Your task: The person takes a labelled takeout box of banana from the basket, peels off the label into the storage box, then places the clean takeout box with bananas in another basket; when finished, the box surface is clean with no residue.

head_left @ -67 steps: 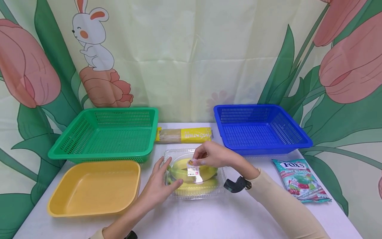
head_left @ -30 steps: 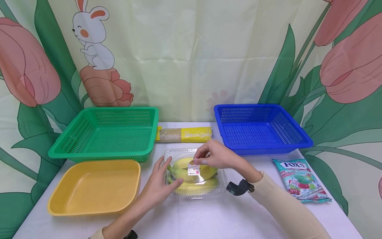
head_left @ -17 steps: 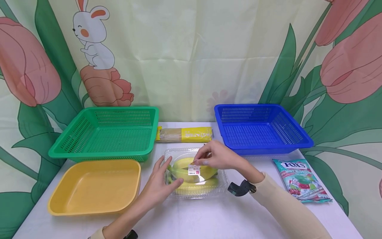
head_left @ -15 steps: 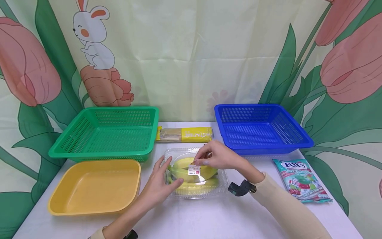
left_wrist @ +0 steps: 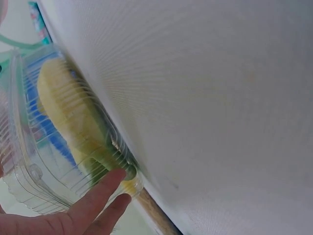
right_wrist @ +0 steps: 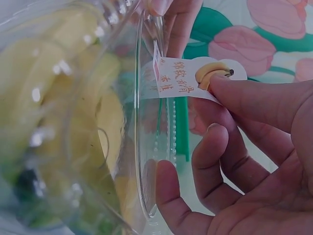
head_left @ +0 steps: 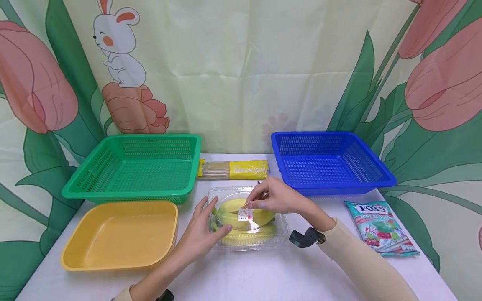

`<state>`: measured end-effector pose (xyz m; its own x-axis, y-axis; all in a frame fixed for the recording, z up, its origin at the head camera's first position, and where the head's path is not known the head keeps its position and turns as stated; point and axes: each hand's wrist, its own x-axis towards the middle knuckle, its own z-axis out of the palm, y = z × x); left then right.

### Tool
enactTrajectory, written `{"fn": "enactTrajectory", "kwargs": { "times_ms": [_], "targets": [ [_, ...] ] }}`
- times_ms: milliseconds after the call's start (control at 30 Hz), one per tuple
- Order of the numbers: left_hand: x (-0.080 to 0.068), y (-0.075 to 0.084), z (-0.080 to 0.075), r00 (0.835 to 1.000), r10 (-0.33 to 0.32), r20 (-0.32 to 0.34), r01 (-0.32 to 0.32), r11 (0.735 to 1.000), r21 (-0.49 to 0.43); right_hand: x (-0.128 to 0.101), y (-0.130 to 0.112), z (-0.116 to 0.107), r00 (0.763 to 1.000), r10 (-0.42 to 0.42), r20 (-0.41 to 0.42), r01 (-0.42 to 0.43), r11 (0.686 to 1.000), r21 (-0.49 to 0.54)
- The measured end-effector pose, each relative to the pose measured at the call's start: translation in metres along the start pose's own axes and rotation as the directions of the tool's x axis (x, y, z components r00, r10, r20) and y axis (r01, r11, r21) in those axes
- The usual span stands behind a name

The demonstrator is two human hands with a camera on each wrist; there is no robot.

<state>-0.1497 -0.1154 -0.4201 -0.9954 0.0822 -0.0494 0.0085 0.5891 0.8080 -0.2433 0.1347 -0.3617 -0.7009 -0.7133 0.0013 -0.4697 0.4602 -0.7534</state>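
A clear plastic box (head_left: 280,235) of yellow bananas (head_left: 229,208) lies on the white table (head_left: 263,276) in the middle. My left hand (head_left: 208,223) rests against its left side with straight fingers and the thumb on the lid. In the left wrist view, those fingers (left_wrist: 93,200) touch the box's corner (left_wrist: 29,161). My right hand (head_left: 251,204) reaches over the lid and pinches the small paper label (head_left: 245,214) stuck on top. In the right wrist view, thumb and finger hold the label (right_wrist: 186,78), which carries a banana picture, and it stands lifted off the lid (right_wrist: 98,98).
A green basket (head_left: 129,193) stands at the back left and a blue basket (head_left: 331,188) at the back right. Between them lies a yellow noodle pack (head_left: 233,170). A yellow tray (head_left: 113,263) sits front left. A candy bag (head_left: 378,225) lies at the right.
My right hand has drifted slightly to the right while still pinching the label. The left hand and the box have stayed where they were.
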Motion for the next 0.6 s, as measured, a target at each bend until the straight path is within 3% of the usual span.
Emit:
{"fn": "enactTrajectory", "kwargs": {
  "times_ms": [600],
  "targets": [
    [0.0011, 0.0012, 0.0000, 1.000, -0.020, 0.009, 0.020, 1.000, -0.001, -0.0016, 0.0062, -0.0023, 1.000, -0.006, 0.020, 0.005, 0.998, 0.061]
  ]
}}
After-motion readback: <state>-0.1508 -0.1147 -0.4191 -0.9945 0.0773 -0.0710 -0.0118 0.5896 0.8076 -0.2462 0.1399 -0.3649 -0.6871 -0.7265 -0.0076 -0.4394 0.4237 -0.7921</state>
